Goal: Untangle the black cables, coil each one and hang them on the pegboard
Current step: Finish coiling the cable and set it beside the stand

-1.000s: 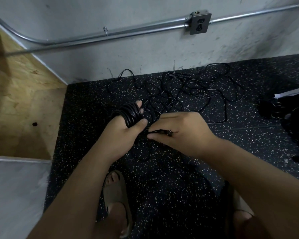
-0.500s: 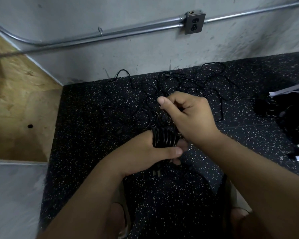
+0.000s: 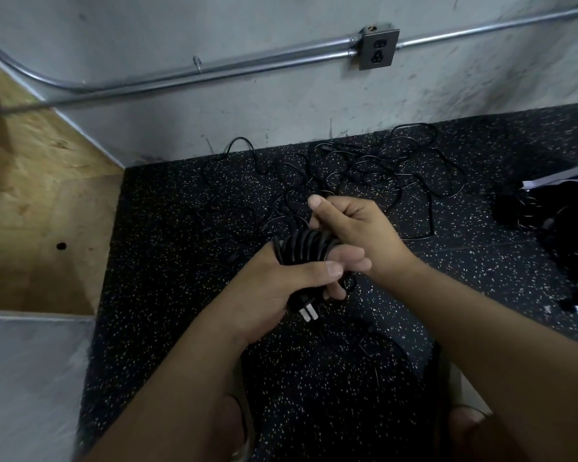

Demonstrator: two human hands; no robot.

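My left hand [image 3: 281, 281] grips a coil of black cable [image 3: 306, 246] wound in several loops, with its plug and two light prongs [image 3: 306, 311] sticking out below the palm. My right hand [image 3: 354, 228] is curled round the cable's free strand just above the coil, thumb pointing up. A tangle of thin black cables [image 3: 364, 175] lies on the speckled black floor [image 3: 167, 261] beyond my hands, near the wall. No pegboard is in view.
A grey concrete wall carries metal conduit [image 3: 214, 66] and an outlet box [image 3: 377, 48]. A plywood panel [image 3: 30, 211] stands at left. More dark cable bundles with white tags [image 3: 554, 221] lie at right. My sandalled feet [image 3: 464, 415] show at the bottom.
My left hand with the coil has come down and toward the middle and turned over, so the plug hangs below. My right hand rose above the coil with the strand.
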